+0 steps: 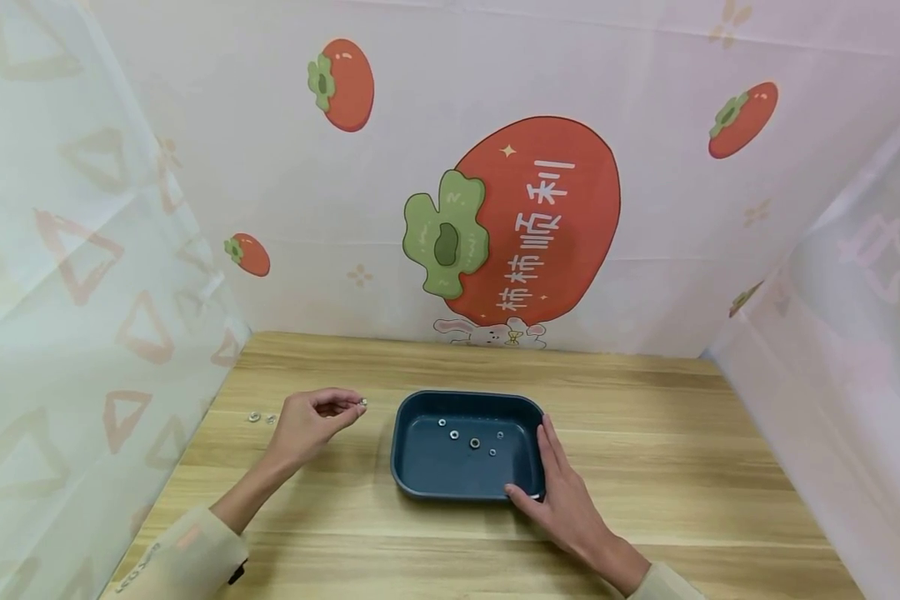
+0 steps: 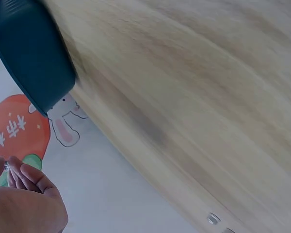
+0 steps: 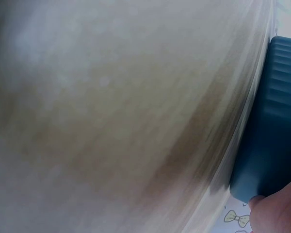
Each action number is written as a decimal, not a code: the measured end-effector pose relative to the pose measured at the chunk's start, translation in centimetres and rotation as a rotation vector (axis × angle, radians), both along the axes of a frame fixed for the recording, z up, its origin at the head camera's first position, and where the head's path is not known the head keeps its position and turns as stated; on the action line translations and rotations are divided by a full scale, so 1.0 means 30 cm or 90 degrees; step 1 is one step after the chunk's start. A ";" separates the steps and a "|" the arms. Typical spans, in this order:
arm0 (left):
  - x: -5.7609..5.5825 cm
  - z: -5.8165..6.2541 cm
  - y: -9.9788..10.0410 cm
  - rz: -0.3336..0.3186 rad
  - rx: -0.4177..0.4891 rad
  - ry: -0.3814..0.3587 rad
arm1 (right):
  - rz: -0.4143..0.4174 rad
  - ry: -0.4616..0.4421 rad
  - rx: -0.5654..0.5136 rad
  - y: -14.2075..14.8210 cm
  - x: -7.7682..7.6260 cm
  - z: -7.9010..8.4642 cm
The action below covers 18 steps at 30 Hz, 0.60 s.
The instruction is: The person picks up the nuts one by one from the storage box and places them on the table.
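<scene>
Carefully, we watched the left hand (image 1: 307, 427) pinch a nut (image 1: 363, 402) between thumb and fingertips. From the left wrist we saw that hand against the persimmon print (image 1: 577, 225), and so took it to be off the table (image 1: 705, 475); how high, we could not tell. Just beside the back of the hand, to its left, two loose nuts (image 1: 254, 417) lay on the wood.

On the fingertip side, to the right, sat the tray (image 1: 438, 475), its long axis running left to right and one short end turned toward the fingers. That sideways gap was, in our judgement, what the coming move hinged on: the nut stood outside the tray's left end, near but apart, level with its back half, and the left hand was the one bearing it.

Inside the tray we counted five more nuts (image 1: 475, 444), spread over the middle of the floor toward the back. At the far right end we found the right hand (image 1: 566, 504) against the tray, fingers laid straight along the outer side, thumb at the near rim, no nut visible in it.
</scene>
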<state>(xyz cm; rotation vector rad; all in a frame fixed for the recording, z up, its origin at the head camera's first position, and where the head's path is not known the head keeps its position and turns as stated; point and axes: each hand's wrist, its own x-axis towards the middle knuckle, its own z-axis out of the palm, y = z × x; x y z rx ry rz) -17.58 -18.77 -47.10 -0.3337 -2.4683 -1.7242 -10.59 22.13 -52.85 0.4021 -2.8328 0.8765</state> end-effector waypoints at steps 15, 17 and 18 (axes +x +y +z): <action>0.036 0.004 -0.109 0.043 -0.043 -0.002 | -0.003 0.016 0.000 -0.006 0.005 -0.003; 0.037 0.002 -0.122 0.050 -0.051 -0.001 | -0.007 0.007 -0.003 -0.006 0.005 0.000; 0.037 0.001 -0.128 0.053 -0.056 0.000 | -0.008 0.003 -0.005 -0.006 0.005 0.001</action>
